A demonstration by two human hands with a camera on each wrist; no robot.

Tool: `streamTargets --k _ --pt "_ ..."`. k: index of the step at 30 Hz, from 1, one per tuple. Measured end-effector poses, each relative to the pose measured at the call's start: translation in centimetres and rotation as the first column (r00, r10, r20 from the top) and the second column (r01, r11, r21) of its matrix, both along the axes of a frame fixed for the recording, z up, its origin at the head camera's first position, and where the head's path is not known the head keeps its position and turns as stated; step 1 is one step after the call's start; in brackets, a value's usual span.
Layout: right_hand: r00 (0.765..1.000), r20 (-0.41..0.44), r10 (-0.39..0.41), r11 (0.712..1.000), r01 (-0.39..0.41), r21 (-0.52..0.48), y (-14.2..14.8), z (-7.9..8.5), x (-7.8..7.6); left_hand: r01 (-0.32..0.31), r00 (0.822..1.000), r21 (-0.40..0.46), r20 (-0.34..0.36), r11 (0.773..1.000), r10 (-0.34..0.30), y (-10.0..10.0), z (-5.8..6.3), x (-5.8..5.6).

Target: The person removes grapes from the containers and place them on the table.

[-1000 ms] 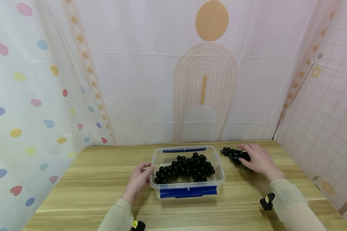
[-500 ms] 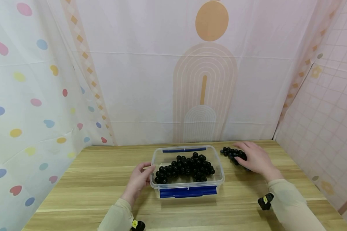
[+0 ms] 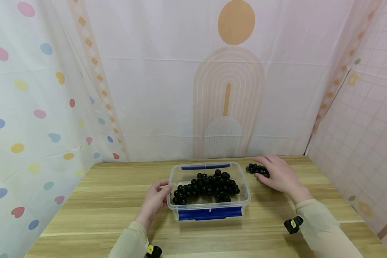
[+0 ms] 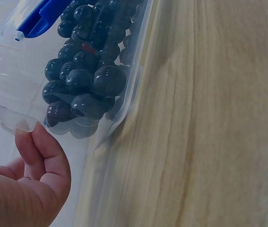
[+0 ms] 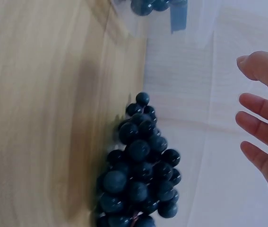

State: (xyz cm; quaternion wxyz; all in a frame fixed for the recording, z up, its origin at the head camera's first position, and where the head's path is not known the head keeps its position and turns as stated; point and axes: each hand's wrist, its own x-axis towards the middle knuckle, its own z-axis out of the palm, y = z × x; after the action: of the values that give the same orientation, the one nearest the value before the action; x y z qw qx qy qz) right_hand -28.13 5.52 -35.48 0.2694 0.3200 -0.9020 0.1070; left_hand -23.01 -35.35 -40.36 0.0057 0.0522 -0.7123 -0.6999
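A clear plastic food container with blue clip latches stands on the table without a lid on it. Inside lies a bunch of dark grapes, also visible through the wall in the left wrist view. My left hand holds the container's left side, thumb at the rim and fingers curled against the outer wall. A second bunch of dark grapes lies on the table right of the container. Over it hovers my right hand, fingers spread and relaxed, apart from the grapes in the right wrist view.
The wood-grain table runs back to a patterned curtain. Side curtains, dotted on the left and checked on the right, flank it. A black wrist camera sits at each sleeve.
My right hand has shifted left and slightly back over the loose grapes, covering more of them in the head view. The left hand, container and grapes have stayed put.
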Motion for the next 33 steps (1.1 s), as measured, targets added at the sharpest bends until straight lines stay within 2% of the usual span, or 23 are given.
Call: streamTargets --k 7,15,22,33 --pt "0.997 -0.054 0.047 0.999 -0.045 0.028 -1.1 0.8 0.3 0.037 0.998 0.004 -0.060 0.999 -0.036 -0.3 -0.5 0.0" --pt "0.993 -0.065 0.099 0.995 -0.097 0.034 -2.3 1.6 0.9 -0.008 1.000 -0.005 0.015 1.000 0.008 0.2 0.6 0.2" --pt "0.976 -0.142 0.166 0.986 -0.162 0.038 -3.5 1.4 1.0 -0.004 1.000 -0.017 0.013 1.000 0.004 0.0 0.2 0.1" --pt "0.969 -0.105 0.222 0.974 -0.217 0.063 -5.3 1.0 1.5 -0.013 1.000 -0.005 0.010 1.000 0.013 0.1 0.2 0.0"
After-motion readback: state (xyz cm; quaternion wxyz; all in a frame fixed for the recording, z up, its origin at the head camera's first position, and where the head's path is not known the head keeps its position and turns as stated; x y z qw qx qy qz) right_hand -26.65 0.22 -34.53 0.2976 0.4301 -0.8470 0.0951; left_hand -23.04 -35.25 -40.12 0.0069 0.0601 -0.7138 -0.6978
